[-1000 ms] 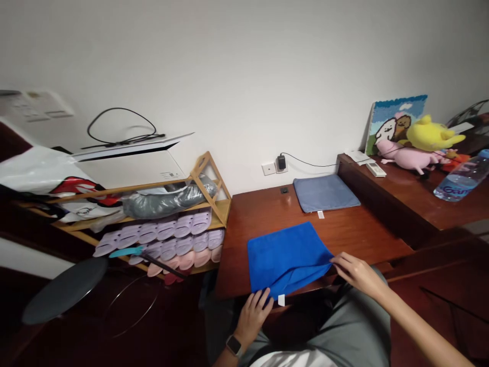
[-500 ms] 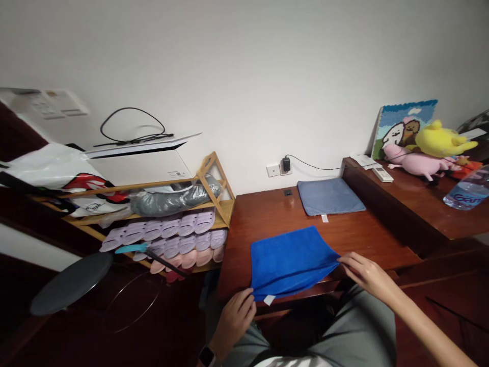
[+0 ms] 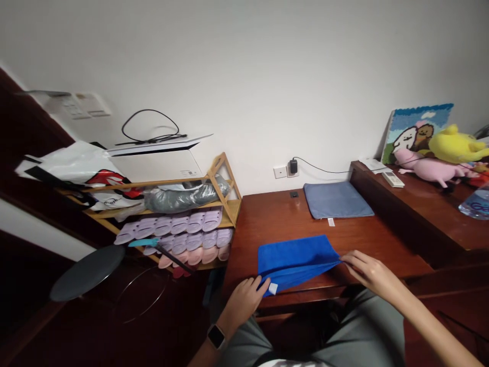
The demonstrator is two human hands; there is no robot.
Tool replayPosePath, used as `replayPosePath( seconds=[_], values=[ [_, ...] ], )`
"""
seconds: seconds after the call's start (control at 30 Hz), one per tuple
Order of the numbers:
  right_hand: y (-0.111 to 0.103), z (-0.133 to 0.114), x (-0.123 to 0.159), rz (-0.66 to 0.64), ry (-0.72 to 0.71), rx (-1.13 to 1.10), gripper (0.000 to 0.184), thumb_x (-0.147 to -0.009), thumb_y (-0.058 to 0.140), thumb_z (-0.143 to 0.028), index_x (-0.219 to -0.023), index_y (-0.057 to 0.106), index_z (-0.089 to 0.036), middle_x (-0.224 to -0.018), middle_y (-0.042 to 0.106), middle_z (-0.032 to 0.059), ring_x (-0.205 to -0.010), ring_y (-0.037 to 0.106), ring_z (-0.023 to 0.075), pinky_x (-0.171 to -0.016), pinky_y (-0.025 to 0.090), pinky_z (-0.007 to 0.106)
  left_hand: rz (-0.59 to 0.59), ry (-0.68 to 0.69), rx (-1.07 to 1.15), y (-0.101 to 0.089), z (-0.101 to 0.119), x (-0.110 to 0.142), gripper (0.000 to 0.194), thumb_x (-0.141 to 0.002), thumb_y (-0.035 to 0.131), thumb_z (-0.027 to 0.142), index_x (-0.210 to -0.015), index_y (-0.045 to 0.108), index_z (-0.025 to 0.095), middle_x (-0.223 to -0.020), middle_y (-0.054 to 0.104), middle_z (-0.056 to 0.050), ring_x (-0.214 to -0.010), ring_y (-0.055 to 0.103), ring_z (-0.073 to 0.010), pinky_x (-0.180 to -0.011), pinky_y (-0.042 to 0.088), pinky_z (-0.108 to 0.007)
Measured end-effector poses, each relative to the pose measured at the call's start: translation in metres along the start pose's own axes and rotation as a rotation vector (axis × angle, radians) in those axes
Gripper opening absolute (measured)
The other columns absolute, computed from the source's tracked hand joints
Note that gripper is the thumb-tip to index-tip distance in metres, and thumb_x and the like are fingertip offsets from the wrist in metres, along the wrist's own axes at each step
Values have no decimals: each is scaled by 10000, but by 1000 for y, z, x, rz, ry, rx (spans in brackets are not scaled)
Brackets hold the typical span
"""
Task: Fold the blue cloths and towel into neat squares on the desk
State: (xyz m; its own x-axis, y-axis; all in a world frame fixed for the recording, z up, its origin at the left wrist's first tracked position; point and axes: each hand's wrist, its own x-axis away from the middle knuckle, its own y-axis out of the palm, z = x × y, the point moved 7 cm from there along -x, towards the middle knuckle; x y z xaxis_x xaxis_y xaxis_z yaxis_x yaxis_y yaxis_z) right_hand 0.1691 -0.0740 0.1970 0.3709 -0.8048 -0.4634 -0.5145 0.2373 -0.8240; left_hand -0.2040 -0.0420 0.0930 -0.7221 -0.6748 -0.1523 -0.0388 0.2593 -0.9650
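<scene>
A bright blue cloth cover with a white tag lies at the front of the wooden desk, its near edge lifted into folds. My left hand, with a watch on the wrist, grips its near left corner beside the tag. At the near right corner, the fingertips of my right hand pinch the fabric. Farther back on the desk a grey-blue cloth cover lies flat, its own white tag toward me.
Left of the desk stands a wooden rack with clogs, a white box and bags. A round dark stool is in front of it. The raised right shelf holds plush toys, a remote and a bottle.
The near edge of the blue cover has come up and away from me, so its flat part looks shorter and a fold shows. Both hands keep their hold. The view has shifted slightly left.
</scene>
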Motion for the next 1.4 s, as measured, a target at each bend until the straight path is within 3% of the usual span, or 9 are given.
replayPosePath(
  seconds=[0.2, 0.43, 0.6, 0.8, 0.97, 1.07, 1.23, 1.4],
  values=[
    [-5, -3, -6, -4, 3, -12, 293, -1068, 443, -304, -1189, 709, -273, -1050, 759, 67, -900, 764, 185, -821, 645, 284, -5, 58, -17, -10, -6, -24, 381, -984, 543, 191, -1361, 592, 211, -974, 666, -75, -883, 612, -259, -806, 464, -394],
    [1, -7, -12, -40, -3, -17, 302, -1080, 427, -333, -1170, 709, -271, -1026, 751, 66, -856, 755, 184, -782, 638, 286, -80, 114, -74, 7, -4, -59, 169, -950, 643, 223, -1112, 680, 195, -961, 664, -111, -918, 583, -297, -779, 403, -410],
    [5, 1, -12, -35, 16, -25, 291, -1072, 439, -320, -1152, 715, -276, -1005, 740, 58, -850, 747, 184, -782, 632, 287, -85, 90, -29, 19, -15, -70, 124, -929, 693, 254, -1047, 689, 213, -1051, 670, -114, -978, 590, -297, -810, 415, -401],
    [20, 21, -10, -83, 75, -62, 271, -1069, 452, -325, -1104, 712, -261, -994, 726, 53, -840, 743, 189, -791, 631, 312, -32, 67, 120, 28, -29, -66, 62, -935, 686, 194, -989, 685, 225, -1142, 682, -62, -1003, 629, -228, -835, 480, -339],
    [31, 36, -6, -95, 115, -76, 284, -1068, 450, -344, -1083, 717, -249, -983, 732, 59, -846, 748, 199, -798, 632, 327, 103, -8, 294, 30, -43, -72, 138, -993, 600, 212, -1032, 729, 244, -1277, 683, -57, -1116, 651, -213, -963, 532, -359],
    [34, 45, -3, -79, 145, -86, 283, -1059, 461, -349, -1078, 726, -249, -963, 735, 60, -825, 746, 201, -788, 635, 327, 96, -63, 439, 36, -52, -82, 206, -988, 553, 188, -1014, 752, 235, -1309, 708, -64, -1167, 666, -213, -1033, 536, -378],
    [42, 61, 4, -50, 196, -94, 301, -1056, 460, -360, -1078, 739, -249, -958, 748, 65, -834, 752, 209, -795, 636, 335, 62, -137, 533, 41, -62, -97, 232, -932, 536, 135, -968, 746, 226, -1187, 767, -56, -1068, 710, -191, -989, 548, -328],
    [49, 66, 8, -80, 199, -104, 330, -1072, 437, -375, -1082, 738, -240, -948, 743, 67, -837, 751, 211, -794, 629, 337, 28, -142, 530, 36, -64, -106, 165, -830, 574, 89, -828, 682, 213, -829, 720, -2, -773, 682, -166, -751, 519, -248]
  ],
)
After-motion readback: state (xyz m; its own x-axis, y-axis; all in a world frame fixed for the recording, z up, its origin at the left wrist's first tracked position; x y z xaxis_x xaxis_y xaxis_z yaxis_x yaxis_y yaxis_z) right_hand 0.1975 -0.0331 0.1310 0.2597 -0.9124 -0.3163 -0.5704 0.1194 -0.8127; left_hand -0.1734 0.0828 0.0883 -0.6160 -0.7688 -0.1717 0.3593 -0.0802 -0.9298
